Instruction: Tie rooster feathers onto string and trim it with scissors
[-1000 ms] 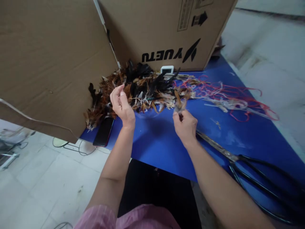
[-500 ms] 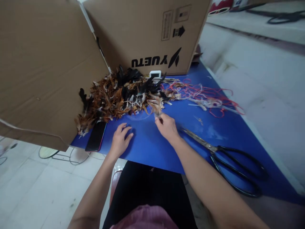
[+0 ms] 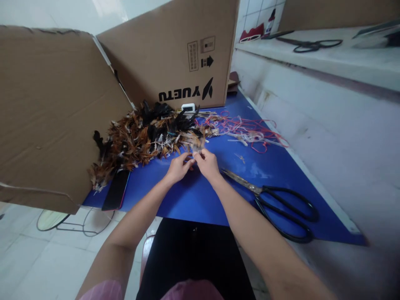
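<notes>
A wide heap of brown, black and whitish feathers (image 3: 137, 137) lies along the back of the blue table (image 3: 200, 200). At its front edge my right hand (image 3: 206, 163) pinches a pale brown, fluffy feather (image 3: 196, 146) between thumb and fingers. Right beside it is my left hand (image 3: 179, 167), its fingers curled and its fingertips meeting those of my right hand; what they grip, if anything, is too small to make out. Large black-handled scissors (image 3: 259, 191) rest on the table to the right of my right hand.
Cardboard panels (image 3: 56, 121) stand at the left and back. A phone (image 3: 116, 191) lies at the left edge, and a small white device (image 3: 188, 108) stands behind the feathers. Tangled red and white strings (image 3: 250, 129) spread at right. Other scissors (image 3: 309, 44) lie on a ledge.
My left hand has moved right and up to join my right hand, its spread fingers now drawn in. My right hand keeps its feather. The camera view has shifted.
</notes>
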### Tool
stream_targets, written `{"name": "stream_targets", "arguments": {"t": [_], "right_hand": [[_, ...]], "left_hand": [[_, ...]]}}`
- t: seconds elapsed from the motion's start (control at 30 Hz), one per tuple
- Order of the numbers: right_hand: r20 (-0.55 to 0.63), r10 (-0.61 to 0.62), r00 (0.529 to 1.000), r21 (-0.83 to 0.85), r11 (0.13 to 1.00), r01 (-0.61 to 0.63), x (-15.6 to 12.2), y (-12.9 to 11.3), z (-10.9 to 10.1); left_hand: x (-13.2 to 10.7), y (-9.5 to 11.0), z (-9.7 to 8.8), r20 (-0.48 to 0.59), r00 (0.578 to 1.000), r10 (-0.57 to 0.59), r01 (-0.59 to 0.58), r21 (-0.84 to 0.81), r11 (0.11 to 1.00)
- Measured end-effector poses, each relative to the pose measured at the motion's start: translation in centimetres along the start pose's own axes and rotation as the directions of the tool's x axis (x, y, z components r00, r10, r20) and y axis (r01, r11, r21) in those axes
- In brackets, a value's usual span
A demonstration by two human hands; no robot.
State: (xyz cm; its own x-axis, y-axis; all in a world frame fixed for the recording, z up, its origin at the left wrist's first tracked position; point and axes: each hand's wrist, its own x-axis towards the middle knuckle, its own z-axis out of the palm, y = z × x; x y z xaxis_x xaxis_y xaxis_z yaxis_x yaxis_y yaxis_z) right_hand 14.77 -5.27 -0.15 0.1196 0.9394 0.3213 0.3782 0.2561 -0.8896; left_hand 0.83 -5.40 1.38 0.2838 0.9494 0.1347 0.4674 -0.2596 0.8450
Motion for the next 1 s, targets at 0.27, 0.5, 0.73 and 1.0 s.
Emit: {"name": "stream_targets", "arguments": {"t": [0.27,0.5,0.73,1.0], "right_hand": [[-0.248,0.156,0.956,0.101,0.986,-0.135,1.0,1.7,-0.4],[-0.245,0.015,0.969,-0.121,0.992,-0.045,0.6,0.7,-0.5],[-0.212,0.056,0.976,-0.104,0.991,-0.080,0.7,1.2,-0.8],[-0.190,0.049,0.981,-0.114,0.991,-0.071,0.9,1.8,-0.8]], "left_hand": [[3.7,0.2,3.1,0.008,0.995,0.096,-0.094,-0.138,0.986],[2.9,-0.7,3.0,-0.051,0.998,-0.036,0.017,-0.326,0.945],[3.3,-0.5,3.2,-0.021,0.993,-0.119,0.098,-0.440,0.893],[3.3,-0.6,3.2,-0.011,0.986,-0.164,0.144,-0.419,0.897]]}}
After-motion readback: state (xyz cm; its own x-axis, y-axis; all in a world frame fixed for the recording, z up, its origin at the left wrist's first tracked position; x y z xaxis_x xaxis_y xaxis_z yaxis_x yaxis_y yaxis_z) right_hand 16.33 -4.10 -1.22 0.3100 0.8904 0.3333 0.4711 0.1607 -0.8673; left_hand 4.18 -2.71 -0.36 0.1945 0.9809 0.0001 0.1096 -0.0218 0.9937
